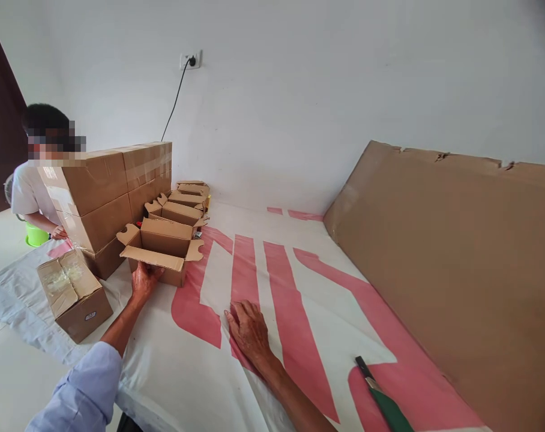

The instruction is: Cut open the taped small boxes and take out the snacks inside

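Observation:
My left hand (144, 283) is at the front wall of the nearest open cardboard box (164, 241), closed on it just below the front flap; the flap partly covers the fingers. That box has its top flaps spread outward, and the part of its inside that shows is bare cardboard. My right hand (249, 330) rests palm down on the red and white sheet (286, 300), fingers loosely apart, holding nothing. Behind the nearest box, several more open boxes (180, 211) stand in a row toward the wall.
Taped cartons (104, 183) are stacked at the left, with a closed small box (74, 294) in front. A large cardboard sheet (452, 252) leans at the right. A green tool with a dark tip (387, 405) lies at lower right. Another person (36, 186) is behind the stack.

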### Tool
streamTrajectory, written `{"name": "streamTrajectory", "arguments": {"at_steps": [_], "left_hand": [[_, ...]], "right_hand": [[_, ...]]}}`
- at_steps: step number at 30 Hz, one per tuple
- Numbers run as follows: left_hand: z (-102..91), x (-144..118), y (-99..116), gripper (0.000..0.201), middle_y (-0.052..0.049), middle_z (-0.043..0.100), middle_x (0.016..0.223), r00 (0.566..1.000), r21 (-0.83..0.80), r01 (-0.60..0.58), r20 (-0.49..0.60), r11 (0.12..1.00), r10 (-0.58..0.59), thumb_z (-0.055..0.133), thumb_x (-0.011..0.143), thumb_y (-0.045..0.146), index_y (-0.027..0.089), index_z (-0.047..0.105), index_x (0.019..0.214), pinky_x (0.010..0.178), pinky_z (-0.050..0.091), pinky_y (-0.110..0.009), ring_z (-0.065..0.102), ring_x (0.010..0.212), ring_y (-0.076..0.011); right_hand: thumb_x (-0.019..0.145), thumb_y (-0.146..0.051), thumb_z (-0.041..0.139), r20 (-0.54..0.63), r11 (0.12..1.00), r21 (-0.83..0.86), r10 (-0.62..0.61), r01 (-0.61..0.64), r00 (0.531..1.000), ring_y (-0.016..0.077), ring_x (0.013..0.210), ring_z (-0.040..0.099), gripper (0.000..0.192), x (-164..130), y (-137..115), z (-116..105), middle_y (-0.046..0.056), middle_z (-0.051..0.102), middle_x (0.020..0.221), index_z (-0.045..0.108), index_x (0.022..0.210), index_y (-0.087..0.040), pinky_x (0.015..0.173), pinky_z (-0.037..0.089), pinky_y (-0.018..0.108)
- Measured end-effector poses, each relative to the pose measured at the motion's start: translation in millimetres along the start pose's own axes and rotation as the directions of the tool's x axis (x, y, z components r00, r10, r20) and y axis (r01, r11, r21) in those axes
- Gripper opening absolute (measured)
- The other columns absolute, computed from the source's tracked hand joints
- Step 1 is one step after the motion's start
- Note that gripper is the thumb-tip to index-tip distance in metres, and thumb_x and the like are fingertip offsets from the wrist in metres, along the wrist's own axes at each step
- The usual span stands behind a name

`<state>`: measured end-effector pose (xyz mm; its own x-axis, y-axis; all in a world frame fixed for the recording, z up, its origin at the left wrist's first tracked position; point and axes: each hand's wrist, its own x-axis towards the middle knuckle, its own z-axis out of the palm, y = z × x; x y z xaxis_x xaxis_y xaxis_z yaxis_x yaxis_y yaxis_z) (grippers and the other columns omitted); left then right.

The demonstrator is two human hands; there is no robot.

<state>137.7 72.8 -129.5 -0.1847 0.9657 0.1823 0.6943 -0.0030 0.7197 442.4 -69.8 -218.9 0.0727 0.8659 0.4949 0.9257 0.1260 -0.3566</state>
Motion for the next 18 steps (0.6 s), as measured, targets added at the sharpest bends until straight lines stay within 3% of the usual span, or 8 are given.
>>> {"name": "streamTrajectory", "arguments": {"at_steps": [11,18], "left_hand": [[11.6,44.0,2.8,0.035,-0.011,0.076,0.101,0.998,0.069,-0.014,0.065,0.997,0.009,0.08,0.088,0.043,0.02,0.059,0.105,0.08,0.05,-0.035,0.073,0.102,-0.0318],[1.3,57.1,0.9,0.041,-0.013,0.074,0.112,0.983,0.083,-0.07,0.173,0.994,0.055,0.078,0.093,0.046,0.013,0.067,0.116,0.09,0.056,-0.041,0.072,0.107,-0.0313]], "right_hand": [[0.104,-0.028,0.052,-0.075,0.995,-0.067,-0.075,0.07,0.994,0.0268,0.092,0.057,0.017,-2.0,4.5,8.6,0.008,0.068,0.095,0.064,0.093,-0.023,0.084,0.04,0.038],[0.104,-0.029,0.051,-0.091,0.994,-0.073,-0.089,0.083,0.992,0.0258,0.092,0.054,0.02,-1.8,12.4,19.2,0.008,0.066,0.094,0.064,0.09,-0.022,0.086,0.039,0.038]]}}
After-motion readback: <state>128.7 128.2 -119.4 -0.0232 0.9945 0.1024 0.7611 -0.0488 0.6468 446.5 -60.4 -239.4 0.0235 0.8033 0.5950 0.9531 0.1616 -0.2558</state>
